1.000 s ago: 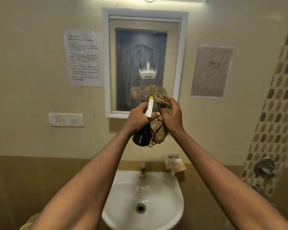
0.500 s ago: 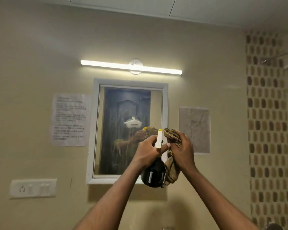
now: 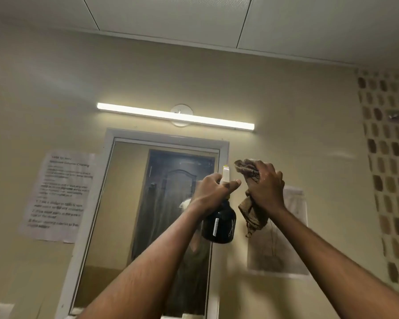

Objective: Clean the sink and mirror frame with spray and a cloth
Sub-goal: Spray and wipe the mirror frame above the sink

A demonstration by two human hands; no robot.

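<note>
Head view | left hand [image 3: 213, 188] grips dark round spray bottle [image 3: 219, 223] with white-yellow nozzle, before white mirror frame [image 3: 224, 155] right edge | right hand [image 3: 266, 186] clutches crumpled brown cloth [image 3: 251, 212] just beside frame's upper right corner

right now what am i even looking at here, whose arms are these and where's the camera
The camera sits on a person's head, so you see their own two bare arms reaching forward and up. The left hand grips a dark spray bottle with a white nozzle. The right hand holds a crumpled brown cloth. Both are raised before a wall mirror in a white mirror frame, under a lit tube light. Paper notices are stuck either side. The sink is out of view.
</note>
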